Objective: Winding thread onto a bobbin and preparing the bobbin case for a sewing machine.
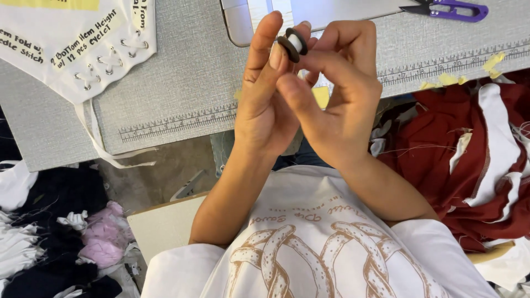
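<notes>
The left hand (pixel 264 105) pinched a small bobbin (pixel 292 44) at its fingertips, above the grey tabletop (pixel 187 83). The right hand (pixel 337 94), half curled, touched it from the other side. The bobbin's axis slanted up and to the right. Purple snips (pixel 448 9) lay beyond; red cloth (pixel 469 160) lay to the right.

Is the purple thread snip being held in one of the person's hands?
No: the purple thread snip lies on the grey table, while the left hand and right hand hold a small bobbin.
</notes>
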